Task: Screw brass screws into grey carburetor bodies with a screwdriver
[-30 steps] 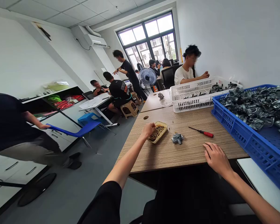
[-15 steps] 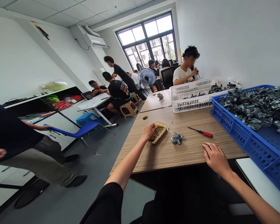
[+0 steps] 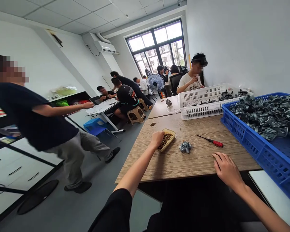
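My left hand point(image 3: 157, 139) is at the left side of a small pale yellow tray point(image 3: 169, 143) full of tiny brass pieces point(image 3: 168, 138). Its fingers are curled down into the tray, and whatever they pinch is hidden. Just right of the tray, a small metal carburetor point(image 3: 185, 147) sits on the wooden table point(image 3: 145, 161). My right hand point(image 3: 227, 167) rests at the table's front edge, fingers stretched out and holding nothing. Beyond it lies a screwdriver point(image 3: 217, 143) with a red handle, its tip pointing left.
A blue crate point(image 3: 253, 140) heaped with carburetors point(image 3: 268, 112) stands at the right. Behind the table's middle is a white basket point(image 3: 203, 111) with metal parts. One person point(image 3: 33, 112) walks on the left; another point(image 3: 189, 80) sits across the table.
The view has tilted and shifted slightly. My left hand stays at the tray, reaching a little further over it. The person on the left has stepped forward, farther into view.
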The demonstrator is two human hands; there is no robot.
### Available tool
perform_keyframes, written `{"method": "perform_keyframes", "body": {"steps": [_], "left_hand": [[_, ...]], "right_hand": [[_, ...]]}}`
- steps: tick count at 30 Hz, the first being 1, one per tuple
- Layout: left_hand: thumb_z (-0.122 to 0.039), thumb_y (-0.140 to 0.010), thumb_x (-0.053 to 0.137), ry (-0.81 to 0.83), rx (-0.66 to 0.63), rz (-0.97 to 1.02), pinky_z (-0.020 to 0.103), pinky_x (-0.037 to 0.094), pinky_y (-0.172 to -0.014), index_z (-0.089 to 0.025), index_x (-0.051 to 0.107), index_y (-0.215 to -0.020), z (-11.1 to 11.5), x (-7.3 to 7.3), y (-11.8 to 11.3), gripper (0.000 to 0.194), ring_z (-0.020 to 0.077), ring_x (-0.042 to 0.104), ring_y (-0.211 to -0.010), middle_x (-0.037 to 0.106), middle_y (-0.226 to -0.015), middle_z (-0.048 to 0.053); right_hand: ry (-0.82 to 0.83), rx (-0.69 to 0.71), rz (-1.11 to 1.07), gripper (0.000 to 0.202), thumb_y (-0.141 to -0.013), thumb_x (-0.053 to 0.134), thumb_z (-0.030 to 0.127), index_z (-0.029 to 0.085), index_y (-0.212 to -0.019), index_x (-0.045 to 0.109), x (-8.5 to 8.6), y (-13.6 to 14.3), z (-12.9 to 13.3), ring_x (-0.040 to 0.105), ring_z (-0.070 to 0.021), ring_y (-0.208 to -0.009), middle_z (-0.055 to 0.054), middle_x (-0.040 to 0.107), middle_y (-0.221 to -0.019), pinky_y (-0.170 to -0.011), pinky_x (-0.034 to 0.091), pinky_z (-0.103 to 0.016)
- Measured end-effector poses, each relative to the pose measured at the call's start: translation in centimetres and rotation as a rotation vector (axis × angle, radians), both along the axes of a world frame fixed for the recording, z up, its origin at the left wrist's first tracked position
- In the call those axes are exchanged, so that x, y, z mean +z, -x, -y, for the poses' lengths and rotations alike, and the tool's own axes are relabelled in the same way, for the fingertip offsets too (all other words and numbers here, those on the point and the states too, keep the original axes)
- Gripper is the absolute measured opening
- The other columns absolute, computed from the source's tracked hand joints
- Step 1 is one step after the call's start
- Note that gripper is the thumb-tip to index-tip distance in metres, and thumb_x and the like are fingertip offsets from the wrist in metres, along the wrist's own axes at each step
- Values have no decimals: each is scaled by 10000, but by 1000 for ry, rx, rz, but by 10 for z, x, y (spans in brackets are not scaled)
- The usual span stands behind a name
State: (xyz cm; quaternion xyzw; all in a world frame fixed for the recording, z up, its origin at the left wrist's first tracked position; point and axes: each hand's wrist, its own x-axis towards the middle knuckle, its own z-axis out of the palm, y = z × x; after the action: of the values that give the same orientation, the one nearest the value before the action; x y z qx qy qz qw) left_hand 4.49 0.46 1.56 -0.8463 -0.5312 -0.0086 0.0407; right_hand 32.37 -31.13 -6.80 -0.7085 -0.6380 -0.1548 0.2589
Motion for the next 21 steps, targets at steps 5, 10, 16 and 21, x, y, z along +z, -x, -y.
{"method": "perform_keyframes", "body": {"steps": [5, 10, 16, 21], "left_hand": [[-274, -988, 513, -1, 3, 36, 324, 491, -836, -165, 761, -1020, 8, 9, 0, 273, 289, 720, -1000, 760, -1020, 181], [-289, -1000, 505, 2, -6, 138, 290, 481, -834, -207, 750, -1045, 17, 25, -1, 262, 249, 706, -1023, 769, -1035, 126], [-280, -1003, 523, 32, -72, 331, 258, 493, -770, -178, 750, -1067, 50, 43, -21, 257, 192, 708, -902, 780, -1009, 88], [-367, -931, 639, 268, -344, 869, 238, 463, -653, -163, 769, -910, 132, 35, -51, 243, 146, 628, -678, 746, -785, 44]], "right_hand": [[-28, 17, 17, 360, -1007, 393, 250, 186, -1210, 683, -1, -2, -1, 642, -260, -1123, -115, 708, -1228, -954, 510, -404], [-26, 25, -2, 363, -1010, 379, 258, 188, -1201, 680, 0, -2, -1, 639, -271, -1127, -120, 708, -1225, -975, 506, -428], [-29, 39, -96, 346, -1005, 390, 283, 197, -1203, 660, -2, -4, -2, 646, -281, -1132, -115, 709, -1220, -975, 511, -439], [-53, 143, -420, 354, -988, 502, 422, 215, -1255, 606, 23, 6, -5, 665, -287, -1125, -119, 714, -1198, -992, 517, -455]]}}
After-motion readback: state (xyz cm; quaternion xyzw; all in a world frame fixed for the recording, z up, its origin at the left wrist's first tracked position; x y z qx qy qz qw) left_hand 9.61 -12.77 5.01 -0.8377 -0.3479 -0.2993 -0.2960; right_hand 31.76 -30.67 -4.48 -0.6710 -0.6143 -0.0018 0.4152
